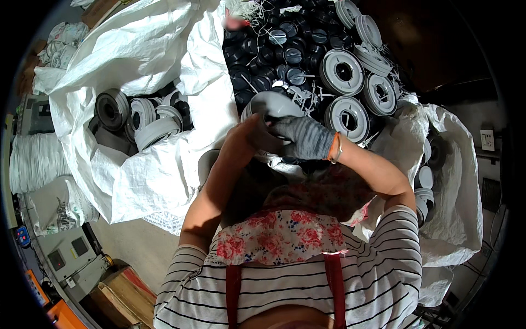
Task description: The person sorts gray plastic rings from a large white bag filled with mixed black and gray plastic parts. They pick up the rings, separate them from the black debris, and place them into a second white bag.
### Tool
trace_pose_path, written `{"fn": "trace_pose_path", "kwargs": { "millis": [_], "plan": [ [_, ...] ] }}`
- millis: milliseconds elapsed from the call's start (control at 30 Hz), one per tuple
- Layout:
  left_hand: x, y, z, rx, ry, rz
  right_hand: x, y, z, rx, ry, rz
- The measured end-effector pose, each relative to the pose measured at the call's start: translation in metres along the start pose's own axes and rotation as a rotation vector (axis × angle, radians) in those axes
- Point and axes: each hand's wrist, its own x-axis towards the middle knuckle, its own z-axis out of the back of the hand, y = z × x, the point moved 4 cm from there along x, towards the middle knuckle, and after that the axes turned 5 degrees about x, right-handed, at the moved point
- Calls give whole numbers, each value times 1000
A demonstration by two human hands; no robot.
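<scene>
In front of my chest, a round white plastic part (276,103) is gripped at its near-left edge by my bare left hand (245,133), whose fingers are partly in shadow and blurred. Close against it from the right is my right hand (308,137), in a grey knitted glove with an orange cuff. Its fingers are bent together at the part's near side; what they pinch is hidden. Just beyond my hands lies a heap of black threaded plastic caps (293,55), mixed with thin white plastic scraps (312,98). White ringed discs (346,119) rest on the heap's right side.
A large white woven sack (159,60) at the left holds white and grey ringed parts (159,123). Another white sack (449,219) with similar parts stands at the right. Grey control boxes (68,255) and flattened cardboard (123,296) are at the lower left.
</scene>
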Motion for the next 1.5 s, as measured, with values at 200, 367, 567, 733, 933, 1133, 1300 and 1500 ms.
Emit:
{"fn": "trace_pose_path", "kwargs": {
  "millis": [200,367,567,733,933,1133,1300,1500],
  "plan": [
    [46,48,30,-318,-197,35,79,-149,12,-226,-433,-588],
    [43,45,39,-305,-248,23,109,-191,-27,-69,-212,-879],
    [42,50,31,-478,-237,-37,60,-51,13,-265,-496,-206],
    [21,27,8,-374,6,-185,15,-12,6,-73,-363,3],
    [-7,23,-1,-239,47,-317,9,18,24,-147,-367,-210],
    [-29,14,-6,-261,121,-325,7,42,32,-147,-284,-213],
    [-40,7,-23,-293,36,-342,8,61,37,-161,-330,-4],
    [-48,7,-9,210,42,-368,3,66,46,-292,-160,-297]
  ]
}}
